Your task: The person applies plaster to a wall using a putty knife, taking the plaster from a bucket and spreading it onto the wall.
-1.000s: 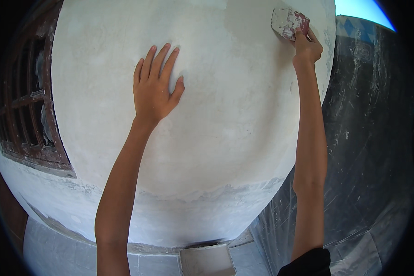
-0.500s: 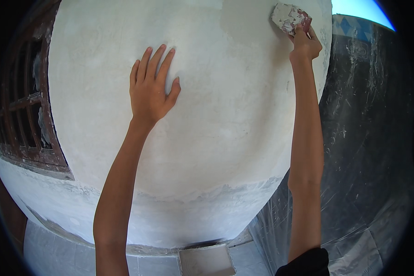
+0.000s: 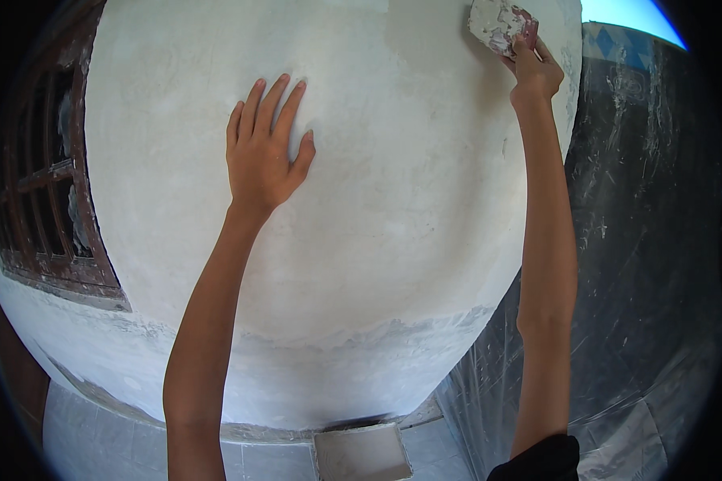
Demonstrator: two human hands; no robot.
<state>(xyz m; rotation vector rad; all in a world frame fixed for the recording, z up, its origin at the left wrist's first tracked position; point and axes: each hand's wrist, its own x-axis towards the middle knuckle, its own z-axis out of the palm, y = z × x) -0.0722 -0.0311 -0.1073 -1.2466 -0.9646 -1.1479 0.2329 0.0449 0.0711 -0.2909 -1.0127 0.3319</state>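
My left hand [image 3: 263,152] lies flat on the pale wall [image 3: 361,232], its fingers spread and nothing in it. High on the right, my right hand [image 3: 535,72] grips a scraper [image 3: 501,26] by its reddish part. Whitish plaster cakes most of the tool's face. The scraper is up against the wall beside a slightly darker, greyish patch [image 3: 425,40]; whether its edge touches the surface I cannot tell.
On the left is a brown wooden window frame [image 3: 64,276] with dark panes. Dark plastic sheeting [image 3: 642,264], splashed with white, hangs on the right. A shallow rectangular tray or slab [image 3: 361,453] sits on the grey tiled floor [image 3: 277,463] at the wall's foot.
My right hand has shifted the scraper slightly up and to the left, while the right forearm has swung a little to the right. My left hand stays in place.
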